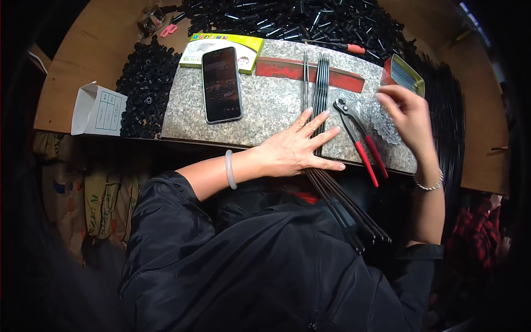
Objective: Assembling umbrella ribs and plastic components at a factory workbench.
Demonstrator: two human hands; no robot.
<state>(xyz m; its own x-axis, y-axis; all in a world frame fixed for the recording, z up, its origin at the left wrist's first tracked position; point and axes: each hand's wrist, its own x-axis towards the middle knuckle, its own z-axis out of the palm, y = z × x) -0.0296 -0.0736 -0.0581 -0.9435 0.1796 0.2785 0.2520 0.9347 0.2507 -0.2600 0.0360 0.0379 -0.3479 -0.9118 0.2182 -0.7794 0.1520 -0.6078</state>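
My left hand lies flat with its fingers spread over a bundle of thin black rods. The rods rest on a speckled stone slab, and their near ends stick out past its front edge over my lap. Their far ends lie across a worn red metal bar. My right hand is raised beside a clear plastic bag, thumb and fingers drawn together; whatever they hold, if anything, cannot be made out. Between both hands lie red-handled pincers, touched by neither.
A phone leans against a green-and-white box. Small black parts are heaped left beside a white carton; black tubular pieces pile up behind. A rectangular tin and more black rods are at right.
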